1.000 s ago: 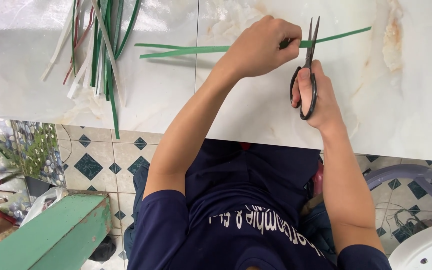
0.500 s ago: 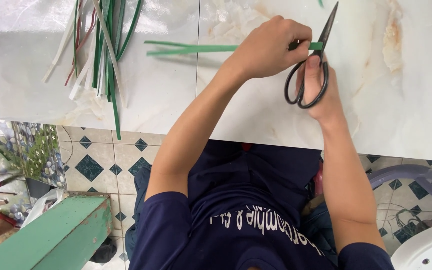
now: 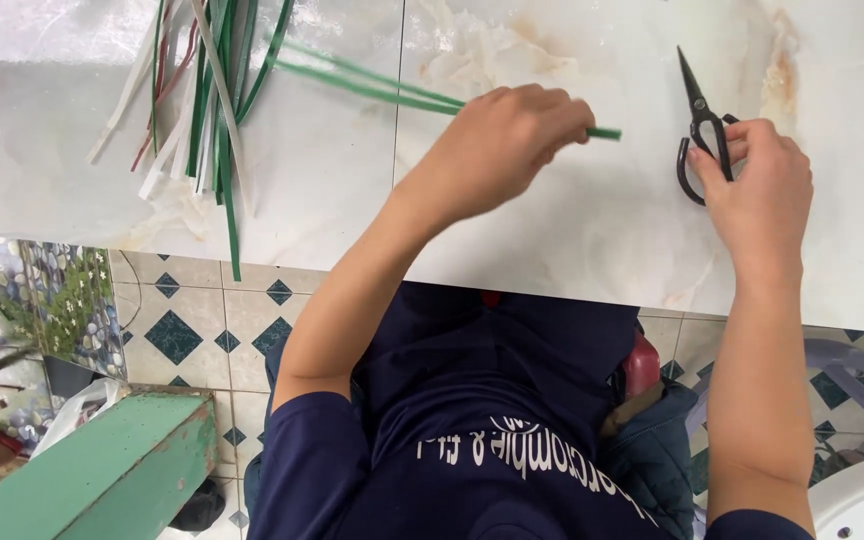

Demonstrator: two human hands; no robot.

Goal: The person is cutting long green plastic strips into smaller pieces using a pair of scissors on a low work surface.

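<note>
Green strips [image 3: 372,85] lie long across the white table [image 3: 572,230], slanting up-left from the left hand [image 3: 507,140], closed around their near ends. The right hand [image 3: 757,180] rests on black scissors [image 3: 702,130], fingers at the loops, blades shut, well right.

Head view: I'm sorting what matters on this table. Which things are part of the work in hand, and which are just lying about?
In use:
- green strips, held by the left hand
- black scissors, under the right hand

Lying about:
- pile of green and white strips on the marble table
- green bench on the floor
</note>
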